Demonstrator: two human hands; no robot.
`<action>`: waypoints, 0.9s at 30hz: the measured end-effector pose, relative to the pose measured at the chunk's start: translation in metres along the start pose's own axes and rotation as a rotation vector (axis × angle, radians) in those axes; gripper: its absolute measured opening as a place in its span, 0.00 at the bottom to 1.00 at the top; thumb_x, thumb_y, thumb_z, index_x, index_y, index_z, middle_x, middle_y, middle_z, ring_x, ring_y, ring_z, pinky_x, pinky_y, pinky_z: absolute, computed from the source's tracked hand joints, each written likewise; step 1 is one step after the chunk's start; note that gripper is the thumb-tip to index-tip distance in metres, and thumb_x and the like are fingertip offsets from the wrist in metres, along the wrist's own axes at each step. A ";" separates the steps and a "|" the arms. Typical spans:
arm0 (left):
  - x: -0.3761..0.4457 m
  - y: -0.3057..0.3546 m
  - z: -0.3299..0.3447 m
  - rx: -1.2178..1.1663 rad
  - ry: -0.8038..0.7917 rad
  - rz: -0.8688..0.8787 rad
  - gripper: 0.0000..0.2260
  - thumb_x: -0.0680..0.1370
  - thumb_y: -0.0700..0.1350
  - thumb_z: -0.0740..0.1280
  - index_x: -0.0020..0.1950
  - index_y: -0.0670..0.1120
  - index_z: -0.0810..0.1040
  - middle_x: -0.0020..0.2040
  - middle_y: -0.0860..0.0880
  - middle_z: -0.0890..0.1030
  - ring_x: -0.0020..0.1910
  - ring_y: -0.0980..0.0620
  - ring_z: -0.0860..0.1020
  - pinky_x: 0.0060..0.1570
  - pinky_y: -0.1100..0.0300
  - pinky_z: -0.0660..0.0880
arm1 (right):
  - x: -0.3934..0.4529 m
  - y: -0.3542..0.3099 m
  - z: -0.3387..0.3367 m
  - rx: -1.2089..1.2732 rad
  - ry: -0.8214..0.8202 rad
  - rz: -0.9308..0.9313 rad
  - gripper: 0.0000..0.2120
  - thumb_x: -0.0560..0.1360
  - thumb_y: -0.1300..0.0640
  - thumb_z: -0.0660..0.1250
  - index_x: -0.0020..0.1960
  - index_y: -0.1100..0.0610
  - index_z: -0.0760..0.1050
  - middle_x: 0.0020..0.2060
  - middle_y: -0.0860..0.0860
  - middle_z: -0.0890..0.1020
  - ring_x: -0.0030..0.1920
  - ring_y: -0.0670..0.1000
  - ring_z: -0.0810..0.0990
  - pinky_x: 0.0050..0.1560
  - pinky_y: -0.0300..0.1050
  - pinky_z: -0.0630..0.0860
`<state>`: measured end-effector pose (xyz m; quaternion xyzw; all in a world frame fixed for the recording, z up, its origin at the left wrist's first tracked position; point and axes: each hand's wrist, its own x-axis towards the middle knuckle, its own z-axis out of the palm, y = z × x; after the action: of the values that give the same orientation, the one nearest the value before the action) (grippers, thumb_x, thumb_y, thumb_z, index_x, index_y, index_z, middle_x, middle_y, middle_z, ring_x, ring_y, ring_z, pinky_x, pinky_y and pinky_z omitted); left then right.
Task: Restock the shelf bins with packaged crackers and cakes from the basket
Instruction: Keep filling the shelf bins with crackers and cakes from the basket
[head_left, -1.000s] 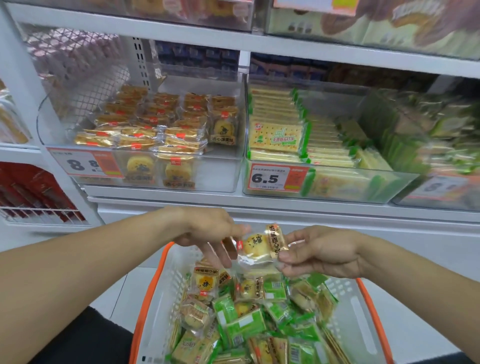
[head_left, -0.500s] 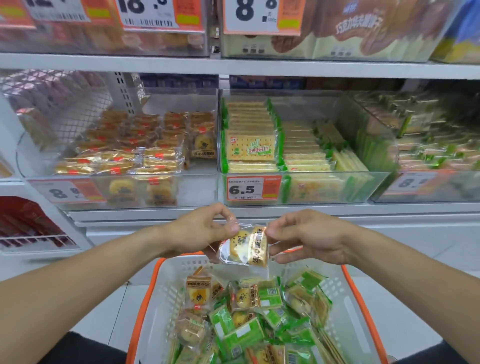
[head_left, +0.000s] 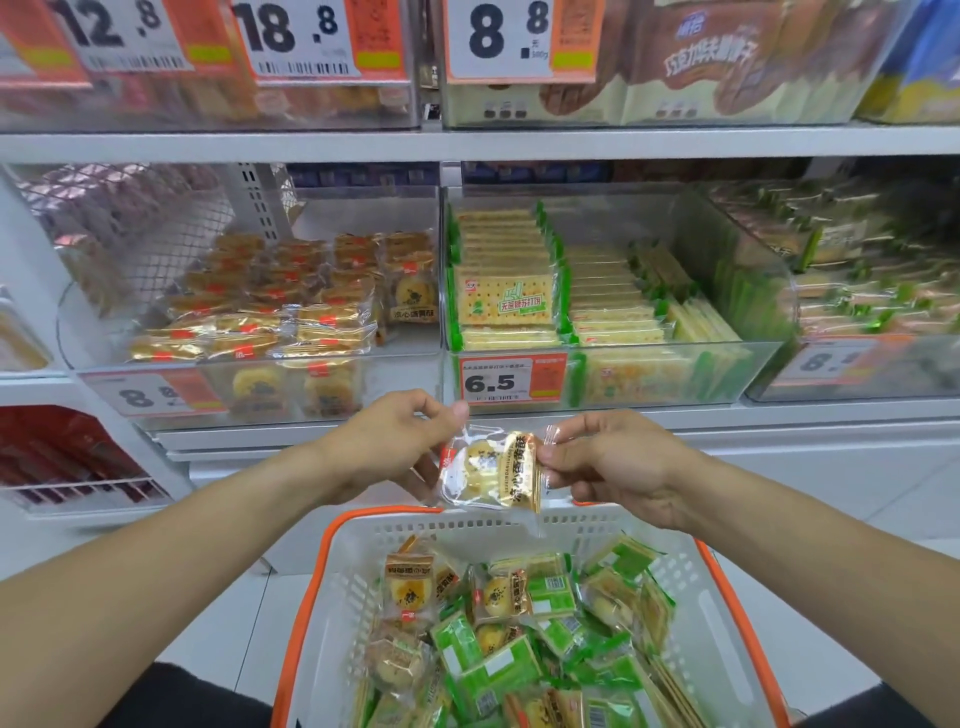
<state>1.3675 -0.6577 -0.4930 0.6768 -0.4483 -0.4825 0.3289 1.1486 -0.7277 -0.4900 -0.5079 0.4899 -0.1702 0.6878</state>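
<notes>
A clear-wrapped round yellow cake with a gold band hangs between my two hands, above the far rim of the basket. My left hand pinches its left edge and my right hand pinches its right edge. Below stands a white basket with an orange rim, holding several cake packs and green cracker packs. On the shelf ahead, a clear bin on the left holds the same cakes. A clear bin on the right holds rows of green-edged crackers.
A third bin of green packs sits at the far right. Price tags 8.8 and 6.5 front the bins. An upper shelf overhangs them with more tagged bins. A wire rack with red packs stands low left.
The cake pack rose from just above the basket's contents to above its far rim, and both hands now pinch its edges. The view tilted up, showing the upper shelf.
</notes>
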 end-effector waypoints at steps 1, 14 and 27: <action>0.000 0.000 -0.001 -0.030 -0.007 -0.019 0.19 0.82 0.56 0.62 0.54 0.38 0.74 0.43 0.40 0.79 0.32 0.48 0.79 0.33 0.58 0.79 | 0.000 0.000 0.000 0.002 0.009 -0.010 0.10 0.75 0.72 0.70 0.47 0.60 0.73 0.31 0.55 0.83 0.29 0.48 0.81 0.31 0.41 0.69; 0.000 -0.001 0.003 -0.039 0.117 0.085 0.08 0.85 0.43 0.57 0.49 0.42 0.70 0.32 0.45 0.75 0.25 0.56 0.73 0.32 0.60 0.75 | -0.002 -0.006 -0.008 0.034 -0.058 -0.033 0.10 0.76 0.71 0.69 0.44 0.59 0.72 0.37 0.59 0.84 0.37 0.53 0.83 0.36 0.43 0.78; -0.001 0.005 0.003 0.437 0.206 0.410 0.08 0.85 0.47 0.55 0.46 0.50 0.66 0.35 0.53 0.72 0.30 0.59 0.68 0.32 0.65 0.66 | -0.004 -0.014 -0.023 -0.308 -0.276 -0.035 0.15 0.74 0.70 0.71 0.57 0.61 0.70 0.40 0.63 0.85 0.41 0.59 0.82 0.43 0.47 0.78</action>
<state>1.3631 -0.6587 -0.4896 0.6724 -0.6326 -0.2273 0.3098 1.1313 -0.7426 -0.4761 -0.6340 0.4024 -0.0336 0.6595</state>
